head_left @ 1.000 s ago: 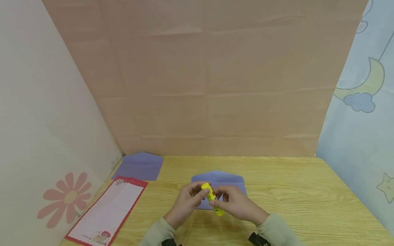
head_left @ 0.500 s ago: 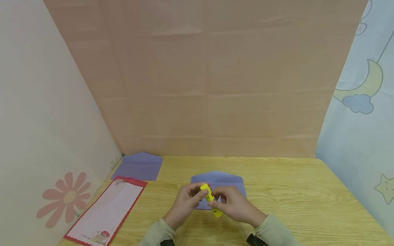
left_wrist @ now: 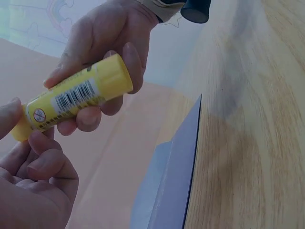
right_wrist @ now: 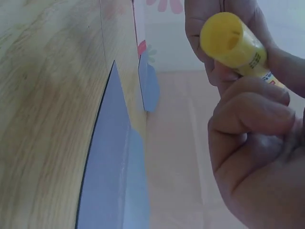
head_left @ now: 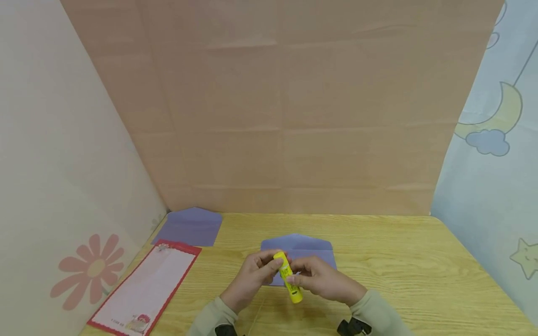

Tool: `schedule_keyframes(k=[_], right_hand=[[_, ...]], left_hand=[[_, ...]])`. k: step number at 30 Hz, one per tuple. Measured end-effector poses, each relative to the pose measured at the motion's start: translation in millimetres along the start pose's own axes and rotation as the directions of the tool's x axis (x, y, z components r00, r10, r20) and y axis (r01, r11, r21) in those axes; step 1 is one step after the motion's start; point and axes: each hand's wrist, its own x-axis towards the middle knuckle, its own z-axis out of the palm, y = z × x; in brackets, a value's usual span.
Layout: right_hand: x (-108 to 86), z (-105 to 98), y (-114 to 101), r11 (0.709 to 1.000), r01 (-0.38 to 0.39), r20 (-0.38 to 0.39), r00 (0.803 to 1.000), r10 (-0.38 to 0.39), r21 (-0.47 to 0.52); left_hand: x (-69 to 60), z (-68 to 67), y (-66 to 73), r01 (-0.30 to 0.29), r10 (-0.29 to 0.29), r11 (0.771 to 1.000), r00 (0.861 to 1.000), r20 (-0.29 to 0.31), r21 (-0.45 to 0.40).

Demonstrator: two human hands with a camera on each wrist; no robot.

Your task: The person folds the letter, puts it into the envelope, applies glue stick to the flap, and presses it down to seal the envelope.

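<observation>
A yellow glue stick (head_left: 293, 290) is held tilted between both hands above the table. My left hand (head_left: 251, 277) pinches its upper end between thumb and fingers. My right hand (head_left: 329, 281) grips it lower down, thumb in front and fingers behind. In the left wrist view, the glue stick (left_wrist: 71, 98) shows a barcode and a small round warning sign. Its hollow end faces the right wrist view, where the glue stick (right_wrist: 233, 43) is partly covered by fingers. Under the hands lies a purple envelope (head_left: 298, 242), flap raised, its near part partly hidden.
A second purple envelope (head_left: 191, 228) lies at the table's back left corner. In front of it is a red-bordered sheet (head_left: 147, 287). A brown paper-covered panel (head_left: 277, 116) stands behind the wooden table (head_left: 403, 275), with patterned walls on both sides.
The glue stick has turned and tilted slightly between the hands, so its lower end points more toward me and more of its label shows. Both hands stay nearly in place.
</observation>
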Motion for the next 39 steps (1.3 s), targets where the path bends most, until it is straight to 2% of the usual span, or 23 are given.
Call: schedule_keyframes(k=[3, 5, 7, 9, 10, 12, 14, 16, 18, 20, 21, 23, 24, 27, 31, 33, 34, 36, 39], right_hand=[[0.3, 0.1, 2.5, 1.0, -0.005, -0.006, 1.0, 0.005, 0.016], [0.3, 1.3, 4.8, 1.0, -0.012, -0.039, 0.999, 0.011, -0.025], [0.3, 2.6, 7.2, 0.996, -0.029, -0.087, 0.996, 0.022, -0.081], [0.3, 2.9, 9.7, 0.989, -0.065, -0.141, 0.989, 0.046, -0.136], [0.3, 2.6, 11.0, 0.986, -0.081, -0.162, 0.985, 0.058, -0.143], [0.2, 1.1, 13.3, 0.984, -0.107, -0.196, 0.977, 0.078, -0.141], [0.3, -1.4, 15.3, 0.982, -0.119, -0.217, 0.972, 0.086, -0.145], [0.2, -4.0, 17.1, 0.981, -0.116, -0.226, 0.971, 0.079, -0.155], [0.5, -6.3, 19.1, 0.978, -0.11, -0.231, 0.971, 0.068, -0.178], [1.1, -7.9, 21.4, 0.974, -0.11, -0.237, 0.97, 0.061, -0.197], [1.3, -8.3, 22.6, 0.974, -0.113, -0.24, 0.969, 0.064, -0.194], [2.2, -8.4, 25.3, 0.975, -0.13, -0.255, 0.964, 0.081, -0.181], [3.0, -8.1, 26.6, 0.975, -0.141, -0.269, 0.959, 0.091, -0.17], [7.1, -5.7, 30.4, 0.97, -0.189, -0.338, 0.932, 0.13, -0.15], [16.6, -2.1, 33.5, 0.949, -0.242, -0.485, 0.867, 0.118, -0.201], [21.5, -1.4, 33.0, 0.941, -0.262, -0.548, 0.83, 0.106, -0.214], [23.7, -1.6, 32.8, 0.941, -0.268, -0.568, 0.816, 0.107, -0.207], [27.0, -1.7, 32.0, 0.942, -0.277, -0.598, 0.793, 0.113, -0.189], [32.0, -2.0, 34.6, 0.938, -0.291, -0.635, 0.765, 0.11, -0.189]], left_hand=[[0.4, -1.4, 2.2, 0.018, -0.018, 1.0, 1.0, -0.025, -0.007], [1.4, -3.6, 3.6, 0.016, -0.015, 1.0, 0.996, -0.086, 0.013], [1.9, -6.9, 4.7, 0.002, 0.015, 0.996, 0.985, -0.17, 0.095], [2.1, -11.6, 4.0, -0.002, 0.062, 0.971, 0.967, -0.246, 0.238], [2.1, -14.5, 3.0, 0.004, 0.087, 0.947, 0.96, -0.268, 0.322], [1.1, -21.6, -0.4, 0.028, 0.131, 0.873, 0.948, -0.289, 0.487], [-0.1, -30.5, -5.1, 0.064, 0.153, 0.782, 0.945, -0.29, 0.62], [-2.1, -40.2, -9.1, 0.119, 0.16, 0.678, 0.939, -0.304, 0.725], [-4.2, -49.9, -12.0, 0.182, 0.161, 0.58, 0.93, -0.331, 0.794], [-6.5, -57.8, -13.5, 0.24, 0.147, 0.51, 0.922, -0.358, 0.826], [-7.5, -60.9, -13.9, 0.262, 0.139, 0.485, 0.919, -0.369, 0.835], [-9.0, -65.5, -14.7, 0.291, 0.117, 0.458, 0.917, -0.382, 0.84], [-9.5, -66.9, -15.1, 0.296, 0.106, 0.454, 0.918, -0.381, 0.84], [-10.2, -68.5, -17.4, 0.308, 0.081, 0.43, 0.923, -0.376, 0.849], [-10.0, -67.3, -20.2, 0.319, 0.069, 0.411, 0.923, -0.378, 0.854], [-10.1, -66.9, -20.8, 0.313, 0.073, 0.418, 0.924, -0.375, 0.853], [-10.3, -66.1, -20.8, 0.303, 0.086, 0.415, 0.926, -0.368, 0.858], [-11.4, -62.7, -20.7, 0.276, 0.134, 0.392, 0.927, -0.351, 0.878], [-14.9, -49.7, -20.7, 0.225, 0.232, 0.337, 0.921, -0.312, 0.914]])
